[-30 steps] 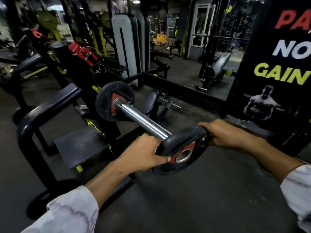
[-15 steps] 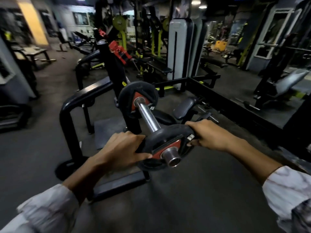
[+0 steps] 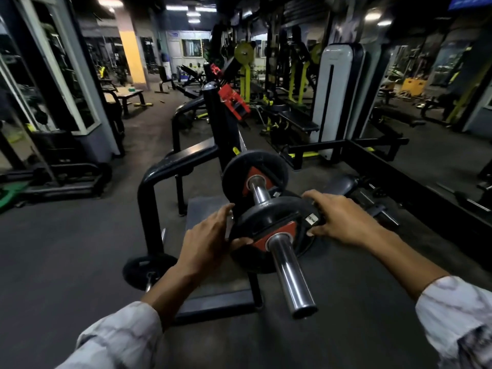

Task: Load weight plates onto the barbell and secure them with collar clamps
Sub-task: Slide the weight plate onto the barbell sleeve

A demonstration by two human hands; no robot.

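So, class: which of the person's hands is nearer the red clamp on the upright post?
Left. The left hand sits below the red clamp; the right hand lies farther right.

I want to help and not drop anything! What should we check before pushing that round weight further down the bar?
1. Weight on the bar: ok. The near plate is threaded on the bar, whose end sticks out toward us.
2. Both hands holding it: ok. The left hand and right hand grip opposite edges.
3. Path ahead free: ok. Bare bar shows between it and the far plate.
4. Plate straight: cannot tell. It looks a bit tilted, but the wide lens bends things.
5. Clamp ready: not ok. None is in the hands or on the bar.
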